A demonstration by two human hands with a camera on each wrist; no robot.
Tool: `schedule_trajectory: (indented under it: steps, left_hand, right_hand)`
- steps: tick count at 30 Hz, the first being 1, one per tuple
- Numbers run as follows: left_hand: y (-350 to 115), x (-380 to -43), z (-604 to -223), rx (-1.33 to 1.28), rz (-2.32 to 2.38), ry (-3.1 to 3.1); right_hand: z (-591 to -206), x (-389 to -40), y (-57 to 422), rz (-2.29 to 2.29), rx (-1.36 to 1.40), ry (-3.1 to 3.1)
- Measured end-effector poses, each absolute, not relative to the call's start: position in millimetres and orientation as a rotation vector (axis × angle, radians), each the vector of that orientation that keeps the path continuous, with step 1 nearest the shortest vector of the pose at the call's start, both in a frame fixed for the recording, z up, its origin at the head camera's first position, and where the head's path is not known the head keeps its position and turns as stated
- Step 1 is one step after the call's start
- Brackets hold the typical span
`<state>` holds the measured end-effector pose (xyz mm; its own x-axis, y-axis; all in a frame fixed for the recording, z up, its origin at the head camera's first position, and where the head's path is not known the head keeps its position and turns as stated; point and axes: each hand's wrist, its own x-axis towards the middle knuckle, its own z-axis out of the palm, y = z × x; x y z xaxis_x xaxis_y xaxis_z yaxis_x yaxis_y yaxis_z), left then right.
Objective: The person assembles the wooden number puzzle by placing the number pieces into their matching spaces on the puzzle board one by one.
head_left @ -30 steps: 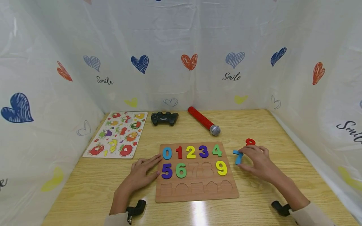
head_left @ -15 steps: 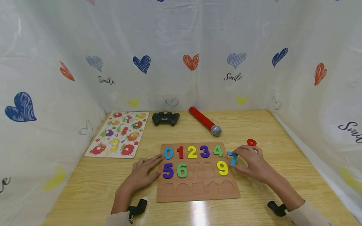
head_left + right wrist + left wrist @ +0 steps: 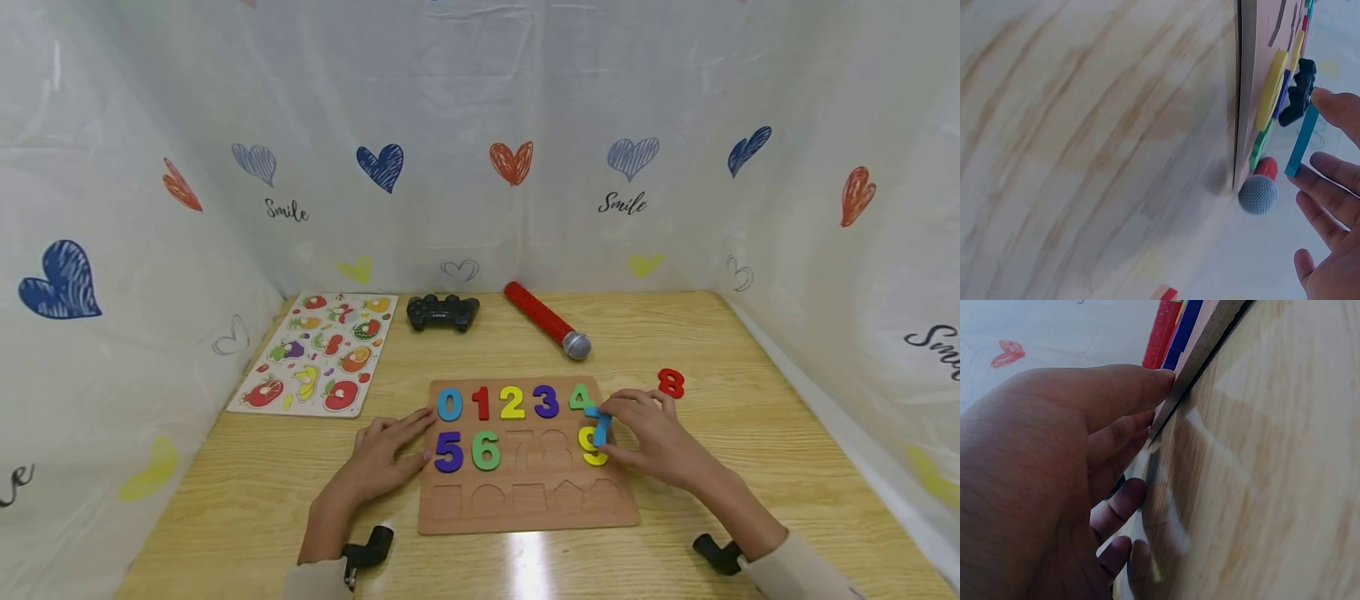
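A wooden number puzzle board lies on the table with several coloured digits in its upper rows. Empty recesses for 7 and 8 show between the green 6 and the yellow 9. My right hand pinches a blue number 7 between thumb and fingers, over the board's right side. In the right wrist view the blue 7 is raised off the board, seen edge-on. My left hand touches the board's left edge with straight fingers; in the left wrist view its thumb rests at that edge.
A red number 8 lies on the table right of the board. Behind are a red microphone, a black game controller and, at the left, a fruit puzzle board. A printed curtain surrounds the table.
My right hand has carried the blue 7 leftward from the table to over the board, overlapping the 9 and 4. The red 8 is uncovered. My left hand stays at the board's edge.
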<state>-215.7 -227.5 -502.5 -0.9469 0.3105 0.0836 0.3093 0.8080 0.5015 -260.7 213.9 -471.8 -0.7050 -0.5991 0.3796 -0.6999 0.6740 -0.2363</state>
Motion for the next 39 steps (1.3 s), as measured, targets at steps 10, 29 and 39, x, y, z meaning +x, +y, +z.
schedule_trajectory:
  steps: [10,29,39]
  left_hand:
    - [-227.3,-216.8,-501.6,0.506,0.821,2.989]
    - [-226.8,-215.8,-500.4,0.510,0.806,2.988]
    - [-227.0,-215.5,-501.7,0.508,0.798,2.997]
  right_hand:
    - [-471.8,-256.8,201.1,0.516,1.048,-2.647]
    - [-472.3,-252.9,176.3,0.514,1.105,-2.651]
    - [-474.3,-252.3,163.2,0.577,1.153,-2.655]
